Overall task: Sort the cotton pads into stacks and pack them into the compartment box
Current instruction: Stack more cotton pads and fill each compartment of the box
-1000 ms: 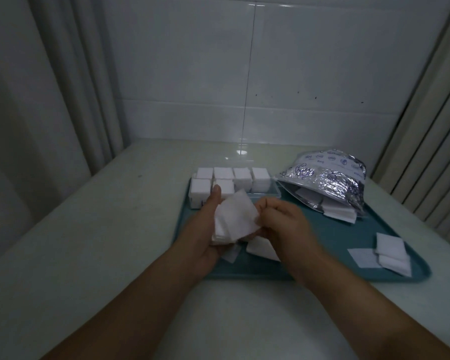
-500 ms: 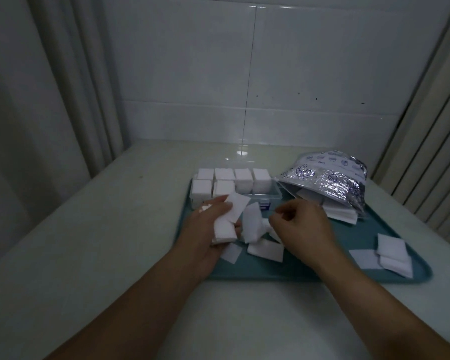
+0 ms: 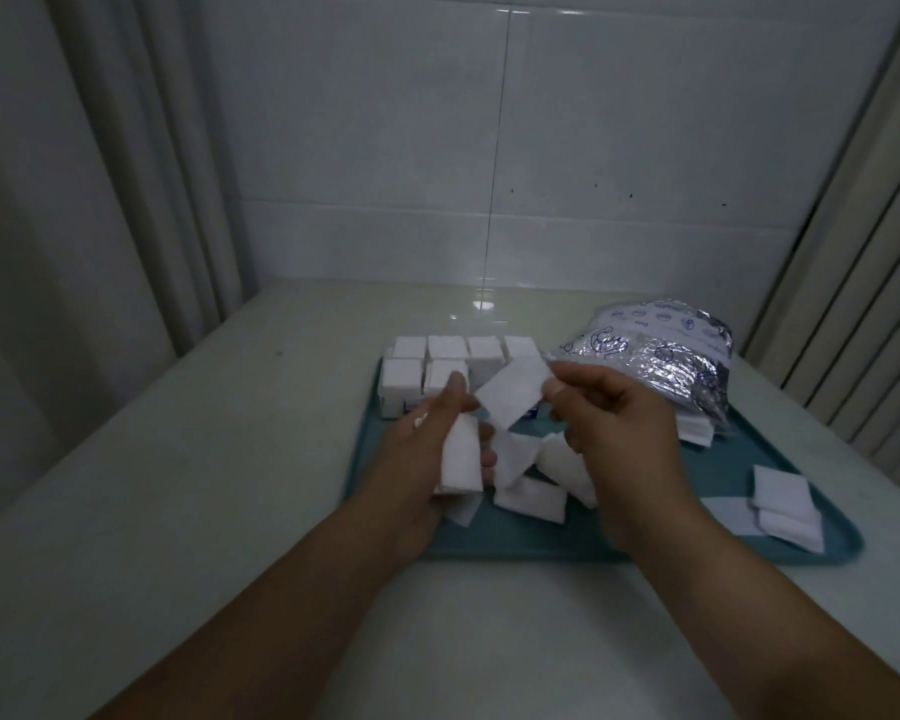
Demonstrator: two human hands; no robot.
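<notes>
Single white square cotton pad [image 3: 513,396] held up over the tray, pinched at its upper right corner by right hand [image 3: 622,433], thumb and forefinger closed on it; its left edge is at the thumb of left hand [image 3: 437,449]. Left hand also grips a thick white stack of cotton pads [image 3: 460,454], fingers curled round it, stack approx. upright and blurred. Loose white pads [image 3: 531,498] lie scattered beneath both hands on the teal plastic tray [image 3: 541,543]. Second small group of loose pads [image 3: 780,504] at tray's near right corner, well apart from the rest. Clear compartment box [image 3: 401,379] sits at tray's far left; top row shows four white stacks, lower row two on the left. Remaining compartments hidden behind hands, cannot tell fill. Crinkled silver foil bag w/ blue print [image 3: 661,361] lies at far right of tray, white pads showing at its lower edge. Tray rests on pale table [image 3: 204,485]. White tiled wall [image 3: 489,148] behind, curtains either side.
</notes>
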